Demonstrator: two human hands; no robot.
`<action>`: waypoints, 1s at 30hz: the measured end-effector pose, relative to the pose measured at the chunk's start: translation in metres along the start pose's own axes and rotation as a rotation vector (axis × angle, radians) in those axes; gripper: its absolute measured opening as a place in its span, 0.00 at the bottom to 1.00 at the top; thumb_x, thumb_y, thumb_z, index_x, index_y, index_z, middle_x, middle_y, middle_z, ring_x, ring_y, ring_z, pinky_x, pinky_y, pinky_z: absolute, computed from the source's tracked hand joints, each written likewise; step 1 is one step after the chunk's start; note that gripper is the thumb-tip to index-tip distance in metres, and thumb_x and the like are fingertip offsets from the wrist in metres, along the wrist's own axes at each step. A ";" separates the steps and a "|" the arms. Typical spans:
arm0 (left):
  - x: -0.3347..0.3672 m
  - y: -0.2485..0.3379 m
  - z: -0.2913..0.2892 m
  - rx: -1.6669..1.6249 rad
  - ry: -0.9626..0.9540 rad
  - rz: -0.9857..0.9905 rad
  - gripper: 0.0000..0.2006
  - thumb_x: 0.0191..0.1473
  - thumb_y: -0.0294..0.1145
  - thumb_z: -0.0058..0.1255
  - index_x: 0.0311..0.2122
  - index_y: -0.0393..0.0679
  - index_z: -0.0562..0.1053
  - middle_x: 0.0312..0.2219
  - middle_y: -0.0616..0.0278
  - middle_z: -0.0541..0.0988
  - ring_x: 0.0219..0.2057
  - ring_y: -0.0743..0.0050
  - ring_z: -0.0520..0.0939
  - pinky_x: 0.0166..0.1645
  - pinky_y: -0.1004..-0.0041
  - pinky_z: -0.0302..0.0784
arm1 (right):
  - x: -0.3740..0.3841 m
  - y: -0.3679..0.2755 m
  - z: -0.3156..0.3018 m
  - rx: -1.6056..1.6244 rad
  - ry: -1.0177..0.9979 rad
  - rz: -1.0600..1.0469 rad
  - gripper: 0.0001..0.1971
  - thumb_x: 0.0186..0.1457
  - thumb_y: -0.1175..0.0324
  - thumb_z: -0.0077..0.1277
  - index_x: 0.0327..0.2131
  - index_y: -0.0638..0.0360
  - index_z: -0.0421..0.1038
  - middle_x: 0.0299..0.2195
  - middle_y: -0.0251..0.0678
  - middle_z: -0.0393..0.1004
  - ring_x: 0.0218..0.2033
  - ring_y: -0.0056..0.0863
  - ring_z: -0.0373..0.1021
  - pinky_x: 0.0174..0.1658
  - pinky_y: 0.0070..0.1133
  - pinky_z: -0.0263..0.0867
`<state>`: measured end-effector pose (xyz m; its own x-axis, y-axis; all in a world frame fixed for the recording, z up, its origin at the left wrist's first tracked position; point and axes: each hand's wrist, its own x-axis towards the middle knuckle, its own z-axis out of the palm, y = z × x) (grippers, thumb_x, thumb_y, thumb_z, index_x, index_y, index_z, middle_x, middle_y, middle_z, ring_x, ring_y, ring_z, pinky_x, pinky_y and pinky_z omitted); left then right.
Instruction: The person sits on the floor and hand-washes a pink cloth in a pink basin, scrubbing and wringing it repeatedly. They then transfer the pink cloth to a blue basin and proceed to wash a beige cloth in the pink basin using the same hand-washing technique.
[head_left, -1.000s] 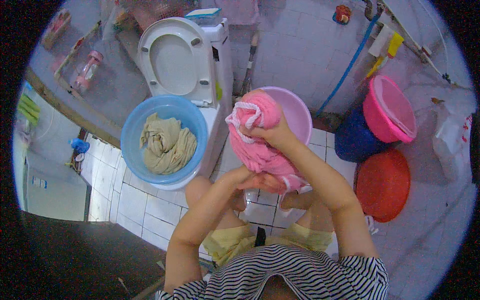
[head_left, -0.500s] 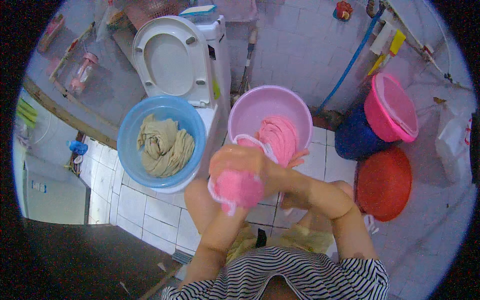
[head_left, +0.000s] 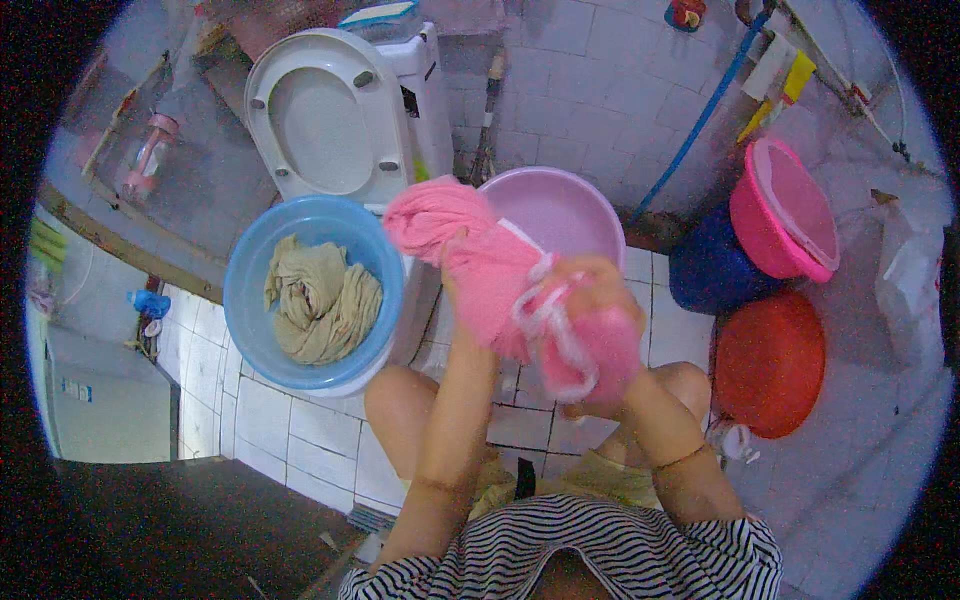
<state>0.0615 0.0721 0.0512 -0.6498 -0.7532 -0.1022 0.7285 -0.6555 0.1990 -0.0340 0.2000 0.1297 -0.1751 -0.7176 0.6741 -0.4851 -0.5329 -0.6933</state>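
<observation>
A pink towel [head_left: 485, 285] with white trim is bunched and held up in front of me by both hands. My left hand [head_left: 453, 272] is closed around its left part, most of the fingers hidden by the cloth. Near the towel's other end, my right hand [head_left: 603, 287], slightly blurred, grips it, and a pink end with a white edge hangs below the fist. Just beyond the towel stands a lavender basin [head_left: 575, 205], partly covered from view. To the left, a blue basin [head_left: 245, 320] holds a twisted beige cloth [head_left: 320, 305].
A toilet with its seat [head_left: 262, 120] raised stands behind the blue basin. At the right, a bright pink basin [head_left: 755, 225] rests on a dark blue bucket [head_left: 700, 275], beside a red basin [head_left: 770, 365]. A blue hose [head_left: 690, 140] runs down the tiled wall.
The towel has come up out of the lavender basin and extends left toward the blue basin. My hands, crossed over each other before, are now apart, the right one farther right.
</observation>
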 end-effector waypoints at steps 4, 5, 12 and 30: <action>0.017 -0.002 -0.002 0.059 0.065 0.137 0.23 0.53 0.49 0.41 0.46 0.40 0.64 0.40 0.56 0.71 0.43 0.58 0.72 0.51 0.60 0.67 | 0.001 0.036 -0.002 0.052 0.202 0.076 0.16 0.39 0.71 0.56 0.34 0.51 0.65 0.37 0.38 0.69 0.40 0.34 0.67 0.45 0.30 0.63; 0.018 -0.001 -0.005 0.088 0.089 0.183 0.21 0.52 0.47 0.42 0.44 0.40 0.65 0.39 0.56 0.71 0.42 0.59 0.73 0.51 0.60 0.68 | 0.001 0.040 0.000 0.051 0.207 0.057 0.17 0.37 0.71 0.59 0.34 0.52 0.64 0.37 0.38 0.69 0.39 0.34 0.67 0.44 0.30 0.63; 0.017 0.002 -0.021 0.275 0.149 0.407 0.15 0.52 0.40 0.45 0.41 0.40 0.67 0.36 0.59 0.72 0.37 0.68 0.75 0.44 0.67 0.73 | -0.018 0.041 0.023 -0.128 0.308 0.070 0.23 0.36 0.67 0.65 0.35 0.57 0.62 0.37 0.40 0.68 0.41 0.33 0.66 0.44 0.28 0.64; -0.012 -0.014 0.033 1.799 -0.473 0.814 0.32 0.37 0.44 0.60 0.51 0.50 0.64 0.47 0.58 0.68 0.51 0.57 0.67 0.57 0.60 0.56 | 0.046 0.089 -0.012 0.929 0.283 1.292 0.11 0.46 0.62 0.53 0.34 0.55 0.69 0.32 0.31 0.71 0.34 0.23 0.68 0.38 0.23 0.66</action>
<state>0.0525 0.0921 0.0818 -0.5600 -0.5197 0.6452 0.0177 0.7711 0.6365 -0.0956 0.1250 0.1016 -0.2291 -0.8338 -0.5023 0.7451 0.1819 -0.6417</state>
